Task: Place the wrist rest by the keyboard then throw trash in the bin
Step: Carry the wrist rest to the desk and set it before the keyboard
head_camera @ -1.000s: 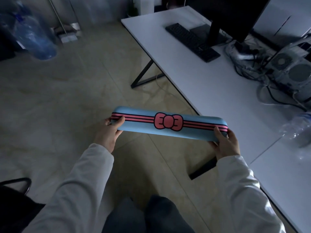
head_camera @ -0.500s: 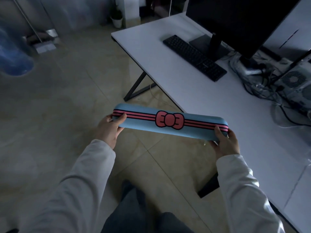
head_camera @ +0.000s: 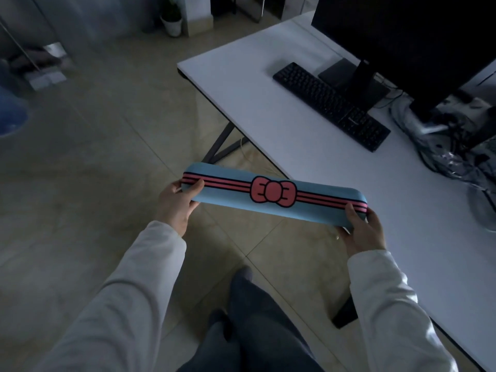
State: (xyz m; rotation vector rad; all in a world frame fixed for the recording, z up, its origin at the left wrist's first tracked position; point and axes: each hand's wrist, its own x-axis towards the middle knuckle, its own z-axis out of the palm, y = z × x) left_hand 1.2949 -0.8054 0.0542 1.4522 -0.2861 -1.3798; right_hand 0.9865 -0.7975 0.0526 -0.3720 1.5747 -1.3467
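Observation:
I hold a long light-blue wrist rest (head_camera: 233,198) with pink stripes and a pink bow, level in front of me above the floor at the desk's near edge. My left hand (head_camera: 175,205) grips its left end and my right hand (head_camera: 361,230) grips its right end. A black keyboard (head_camera: 331,104) lies on the white desk (head_camera: 255,103) farther off to the right, in front of a dark monitor (head_camera: 402,38). No bin shows in this frame.
A tangle of cables and crumpled clear plastic (head_camera: 451,146) sits on the desk right of the keyboard. The desk's dark leg (head_camera: 222,146) stands on the tiled floor. A small potted plant (head_camera: 171,22) stands at the far wall. My legs (head_camera: 249,331) are below.
The view has come nearer to the desk, so the keyboard and monitor look larger and closer. The wrist rest stays held in both hands at the same height.

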